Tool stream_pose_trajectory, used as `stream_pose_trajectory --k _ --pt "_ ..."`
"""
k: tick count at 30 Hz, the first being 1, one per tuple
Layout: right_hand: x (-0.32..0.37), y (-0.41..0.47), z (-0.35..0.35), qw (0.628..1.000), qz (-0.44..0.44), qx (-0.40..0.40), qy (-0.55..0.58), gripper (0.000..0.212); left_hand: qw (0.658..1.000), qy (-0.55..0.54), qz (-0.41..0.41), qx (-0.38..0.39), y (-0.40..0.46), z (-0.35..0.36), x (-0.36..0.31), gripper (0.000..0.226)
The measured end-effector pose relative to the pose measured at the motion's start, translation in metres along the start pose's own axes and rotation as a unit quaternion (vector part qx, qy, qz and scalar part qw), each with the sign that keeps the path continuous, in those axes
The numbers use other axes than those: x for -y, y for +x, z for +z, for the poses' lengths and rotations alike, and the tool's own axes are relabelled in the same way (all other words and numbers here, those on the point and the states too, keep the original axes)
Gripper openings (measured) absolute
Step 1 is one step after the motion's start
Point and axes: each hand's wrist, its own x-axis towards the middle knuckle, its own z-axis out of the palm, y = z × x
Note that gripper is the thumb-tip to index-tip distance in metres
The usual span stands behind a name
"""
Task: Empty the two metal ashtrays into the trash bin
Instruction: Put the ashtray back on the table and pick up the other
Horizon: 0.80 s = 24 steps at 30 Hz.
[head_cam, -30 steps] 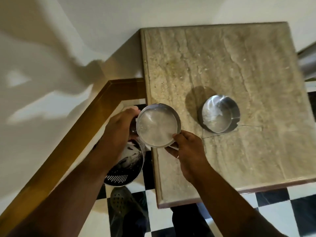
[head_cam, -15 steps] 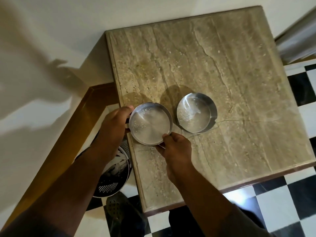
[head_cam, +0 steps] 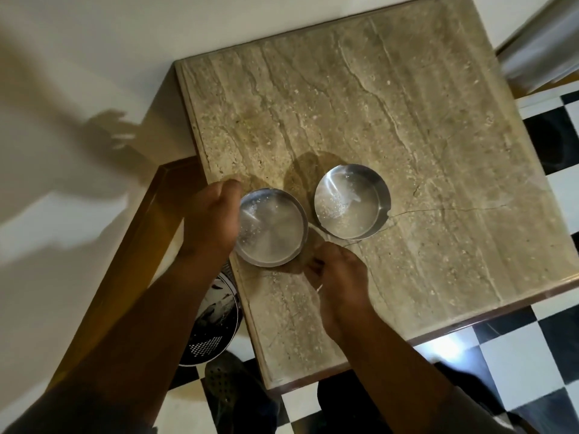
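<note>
Nearest, the right hand (head_cam: 340, 278) had let go of the near ashtray (head_cam: 272, 227) and was loosely curled, empty, just beside its rim, while half a second before it pinched that rim. The left hand (head_cam: 211, 220) still lay on its left edge; the grip was blurred. The ashtray now rested on the stone table (head_cam: 438, 151), close beside the second ashtray (head_cam: 349, 205), with the trash bin (head_cam: 213, 324) below the table's left edge.

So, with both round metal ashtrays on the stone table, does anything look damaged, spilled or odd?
Yes. A thin crack runs across the beige stone tabletop from beside the right-hand round metal ashtray. Pale residue specks cling inside it and the left-hand ashtray. Nothing looks spilled on the tabletop.
</note>
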Motion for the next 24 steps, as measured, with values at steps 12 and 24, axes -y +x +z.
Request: stream_pose_trajectory --k 12,24 --pt "0.062 0.037 -0.067 0.998 -0.001 -0.057 0.035 0.016 0.982 0.126 0.053 0.131 0.012 0.088 -0.071 0.046" --pt "0.06 0.06 -0.06 0.996 -0.007 -0.056 -0.067 0.029 0.974 0.121 -0.031 0.19 0.015 0.116 -0.091 0.043"
